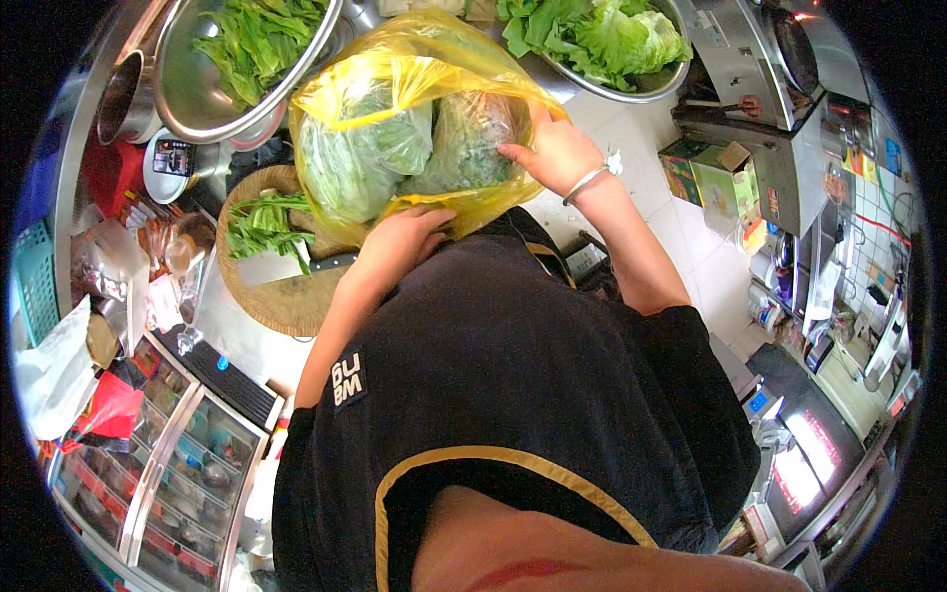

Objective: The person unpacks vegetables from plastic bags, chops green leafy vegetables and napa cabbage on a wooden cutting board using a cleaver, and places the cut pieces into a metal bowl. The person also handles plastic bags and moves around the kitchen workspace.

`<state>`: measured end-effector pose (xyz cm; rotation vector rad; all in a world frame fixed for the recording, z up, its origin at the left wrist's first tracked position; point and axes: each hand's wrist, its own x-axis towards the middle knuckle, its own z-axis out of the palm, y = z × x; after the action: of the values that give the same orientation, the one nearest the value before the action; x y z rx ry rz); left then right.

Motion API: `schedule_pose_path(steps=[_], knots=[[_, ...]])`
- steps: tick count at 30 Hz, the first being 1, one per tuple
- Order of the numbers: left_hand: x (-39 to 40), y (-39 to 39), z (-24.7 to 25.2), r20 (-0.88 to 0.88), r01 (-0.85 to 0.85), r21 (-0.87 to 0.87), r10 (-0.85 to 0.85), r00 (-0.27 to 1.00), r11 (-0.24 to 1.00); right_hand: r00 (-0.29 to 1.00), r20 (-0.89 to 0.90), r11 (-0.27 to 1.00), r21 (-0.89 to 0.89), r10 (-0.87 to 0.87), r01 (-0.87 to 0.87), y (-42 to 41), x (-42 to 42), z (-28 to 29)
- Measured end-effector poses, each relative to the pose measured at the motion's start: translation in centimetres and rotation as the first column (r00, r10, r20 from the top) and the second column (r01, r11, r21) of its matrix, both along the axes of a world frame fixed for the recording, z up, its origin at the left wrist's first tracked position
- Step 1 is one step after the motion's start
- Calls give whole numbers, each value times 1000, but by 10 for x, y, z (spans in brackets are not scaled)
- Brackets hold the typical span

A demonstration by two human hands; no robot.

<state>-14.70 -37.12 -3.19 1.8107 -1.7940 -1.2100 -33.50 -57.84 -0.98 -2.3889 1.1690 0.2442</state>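
Observation:
A yellow plastic bag (473, 211) hangs wide at the mouth before my body. Inside it lie clear plastic bags of green vegetables (348, 163), with another clear bag of leafy greens (473, 148) to their right. My right hand (558, 148) grips the yellow bag's right rim, its thumb over the inner side. At the near rim, my left hand (410, 233) holds the yellow plastic, with some fingers hidden. Left of the bag, a round wooden chopping board (288, 307) carries cut leafy greens (263, 229) and a cleaver (277, 266) with a black handle.
A steel bowl (174, 89) of long green leaves stands at the upper left. Another steel bowl (651, 92) holds lettuce (614, 44) at the upper right. A phone (174, 157) rests near the board. Cardboard boxes (729, 185) sit on the right; a glass-doored cabinet (196, 473) is lower left.

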Motion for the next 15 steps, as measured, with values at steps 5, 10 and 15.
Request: schedule_pose_path(steps=[5,10,15], knots=[[18,28,22,-149,-147,-267,110,983,952,974,179,961,-263,140,-90,36,19,28],[46,130,19,-337,-532,-80,479,810,843,649,705,945,-99,287,-311,111,74,65],[6,256,-31,-625,-578,288,607,491,764,731,615,642,439,295,-628,161,118,91]])
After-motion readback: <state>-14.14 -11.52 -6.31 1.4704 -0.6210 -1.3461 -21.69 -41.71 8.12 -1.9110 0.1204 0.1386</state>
